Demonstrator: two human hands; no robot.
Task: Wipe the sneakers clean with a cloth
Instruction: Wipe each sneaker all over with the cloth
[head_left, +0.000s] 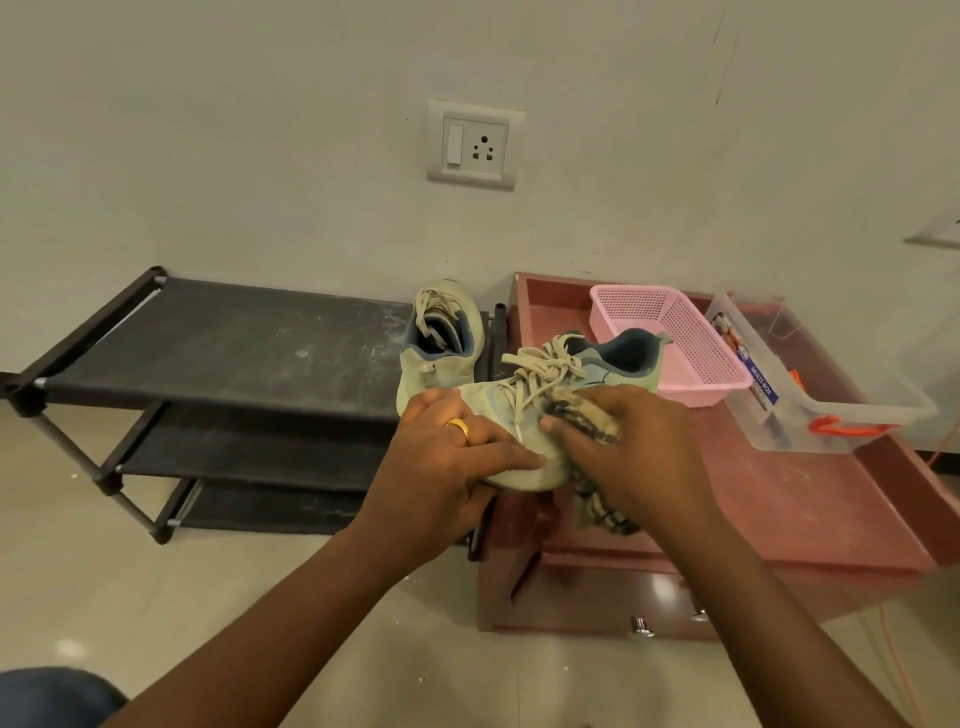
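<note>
the pale green knit sneaker (597, 378) with beige laces is held in the air above the near left edge of the reddish-brown cabinet top (779, 499), toe toward the person and heel toward the far right. the second sneaker (441, 340) of the pair stands on the far right end of the black fabric shoe rack (234, 343), apart from both hands.

handling: the sneaker is judged light. its knit upper is soft and will dent under pressure, while the sole is stiffer. take hold at the sole and toe cap, not at the loose laces. the fabric should not be slippery. the striped dark and tan cloth (584, 415) is limp and bunches easily.

left hand (452, 452): curled round the forefoot of the held sneaker, thumb laid along the toe, fingers wrapped underneath.

right hand (639, 447): fingers curled over the bunched cloth, pressing it against the right side of the upper. a loose end of the cloth hangs below the hand.

a pink perforated plastic basket (691, 338) and a clear plastic box (810, 410) sit on the cabinet, far right.
</note>
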